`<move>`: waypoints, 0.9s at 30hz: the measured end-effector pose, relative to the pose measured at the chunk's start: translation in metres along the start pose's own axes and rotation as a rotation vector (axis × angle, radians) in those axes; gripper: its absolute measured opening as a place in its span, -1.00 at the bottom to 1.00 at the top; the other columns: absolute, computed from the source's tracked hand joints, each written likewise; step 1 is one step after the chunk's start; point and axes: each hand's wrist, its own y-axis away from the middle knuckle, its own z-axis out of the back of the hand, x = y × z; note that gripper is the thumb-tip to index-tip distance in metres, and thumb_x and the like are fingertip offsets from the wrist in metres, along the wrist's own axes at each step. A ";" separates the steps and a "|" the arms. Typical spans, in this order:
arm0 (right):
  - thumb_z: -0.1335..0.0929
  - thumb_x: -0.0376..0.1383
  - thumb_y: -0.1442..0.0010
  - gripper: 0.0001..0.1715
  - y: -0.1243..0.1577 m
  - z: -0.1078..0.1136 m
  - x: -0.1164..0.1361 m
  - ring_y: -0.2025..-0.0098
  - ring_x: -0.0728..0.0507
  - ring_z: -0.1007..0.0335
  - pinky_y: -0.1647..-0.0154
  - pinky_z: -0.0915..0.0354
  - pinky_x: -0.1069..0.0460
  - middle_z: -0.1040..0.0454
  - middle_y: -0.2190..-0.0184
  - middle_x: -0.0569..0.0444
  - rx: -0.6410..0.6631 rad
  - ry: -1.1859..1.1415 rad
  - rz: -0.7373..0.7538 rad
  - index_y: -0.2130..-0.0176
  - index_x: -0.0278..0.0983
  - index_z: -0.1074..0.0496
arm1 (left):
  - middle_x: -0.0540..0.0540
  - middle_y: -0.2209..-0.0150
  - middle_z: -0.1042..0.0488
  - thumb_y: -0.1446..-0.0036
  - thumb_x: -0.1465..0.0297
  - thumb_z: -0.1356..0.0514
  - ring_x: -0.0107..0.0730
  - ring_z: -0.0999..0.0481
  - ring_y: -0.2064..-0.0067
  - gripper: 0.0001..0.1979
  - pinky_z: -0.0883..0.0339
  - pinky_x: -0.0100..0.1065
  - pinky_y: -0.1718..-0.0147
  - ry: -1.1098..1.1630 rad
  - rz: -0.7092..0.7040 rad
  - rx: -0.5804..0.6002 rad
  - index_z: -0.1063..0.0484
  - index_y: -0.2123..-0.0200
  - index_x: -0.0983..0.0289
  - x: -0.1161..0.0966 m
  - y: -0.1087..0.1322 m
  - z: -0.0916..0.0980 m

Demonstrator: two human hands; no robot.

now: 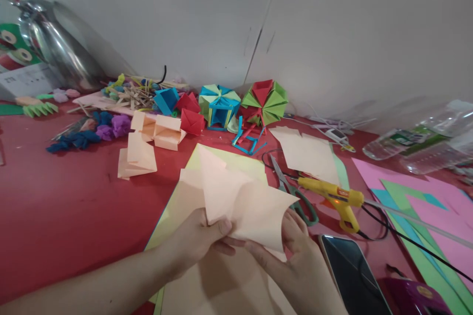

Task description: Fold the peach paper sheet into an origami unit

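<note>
A sheet of peach paper (254,206), partly folded with pointed corners sticking up, is held between my two hands. My left hand (201,238) pinches its lower left edge, thumb on top. My right hand (295,256) grips the lower right side, with fingers behind the sheet and thumb along its bottom edge. Beneath lies a stack of peach sheets (185,275) over yellow paper (162,226). Several folded peach paper boxes (142,155) sit to the upper left.
Right of the paper are scissors (283,174), a yellow glue gun (332,194) with its cord, a phone (353,273) and coloured sheets (424,216). Folded paper models (219,103), craft sticks (136,96), a metal jug (59,44) and plastic bottles (432,140) stand along the wall.
</note>
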 end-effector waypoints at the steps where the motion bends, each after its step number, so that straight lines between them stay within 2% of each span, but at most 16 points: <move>1: -0.40 -0.20 0.01 -0.80 0.000 0.001 0.000 0.20 -0.22 -0.31 0.20 -0.30 -0.12 -0.42 0.37 0.03 0.011 -0.007 0.001 0.32 -0.23 -0.43 | 0.28 0.20 -0.55 -0.07 0.18 -0.20 -0.21 -0.57 0.24 -0.55 -0.42 -0.34 0.31 0.012 0.008 -0.009 -0.44 0.08 0.39 -0.001 0.000 0.000; 6: -0.42 -0.18 0.02 -0.87 0.002 -0.004 0.001 0.13 -0.26 -0.29 0.15 -0.26 -0.16 -0.45 0.28 0.05 -0.065 0.010 0.008 0.37 -0.12 -0.49 | 0.26 0.17 -0.54 -0.07 0.22 -0.21 -0.25 -0.57 0.25 -0.58 -0.43 -0.36 0.31 0.045 0.041 -0.039 -0.44 0.07 0.37 0.000 0.001 0.000; 12: -0.43 -0.21 0.05 -0.94 0.001 -0.002 0.004 0.20 -0.22 -0.34 0.29 -0.29 -0.05 -0.48 0.35 0.09 -0.109 -0.022 -0.013 0.44 -0.11 -0.49 | 0.24 0.19 -0.55 -0.09 0.23 -0.20 -0.27 -0.58 0.25 -0.64 -0.44 -0.41 0.34 0.095 0.091 -0.019 -0.47 0.13 0.36 0.003 0.004 -0.002; 17: -0.44 -0.24 0.10 -0.85 0.000 0.000 0.007 0.38 -0.17 -0.36 0.46 -0.27 0.00 -0.40 0.54 0.11 -0.137 0.023 -0.067 0.54 -0.21 -0.38 | 0.25 0.32 -0.58 -0.11 0.21 -0.16 -0.21 -0.58 0.26 -0.65 -0.45 -0.37 0.34 -0.122 0.087 -0.013 -0.52 0.24 0.41 -0.001 0.004 -0.002; 20: -0.43 -0.26 0.11 -0.75 0.000 0.000 0.008 0.45 -0.15 -0.34 0.48 -0.27 0.00 -0.34 0.61 0.14 -0.144 0.041 -0.106 0.61 -0.22 -0.27 | 0.25 0.30 -0.58 -0.15 0.22 -0.11 -0.21 -0.57 0.24 -0.65 -0.45 -0.36 0.33 -0.197 0.049 0.010 -0.52 0.22 0.39 -0.001 0.006 -0.002; 23: -0.42 -0.26 0.09 -0.73 0.000 0.000 0.008 0.45 -0.15 -0.33 0.44 -0.27 -0.02 -0.33 0.62 0.14 -0.131 0.045 -0.118 0.62 -0.22 -0.25 | 0.21 0.22 -0.56 -0.15 0.23 -0.12 -0.23 -0.56 0.20 -0.67 -0.44 -0.34 0.28 -0.218 0.025 0.055 -0.49 0.14 0.32 0.000 0.007 -0.001; 27: -0.42 -0.23 0.06 -0.83 0.002 0.000 0.006 0.33 -0.20 -0.32 0.38 -0.25 -0.04 -0.41 0.50 0.09 -0.097 0.047 -0.072 0.54 -0.21 -0.37 | 0.20 0.23 -0.56 -0.14 0.21 -0.13 -0.22 -0.54 0.22 -0.67 -0.42 -0.29 0.24 -0.298 0.026 0.063 -0.49 0.17 0.32 0.003 0.008 0.002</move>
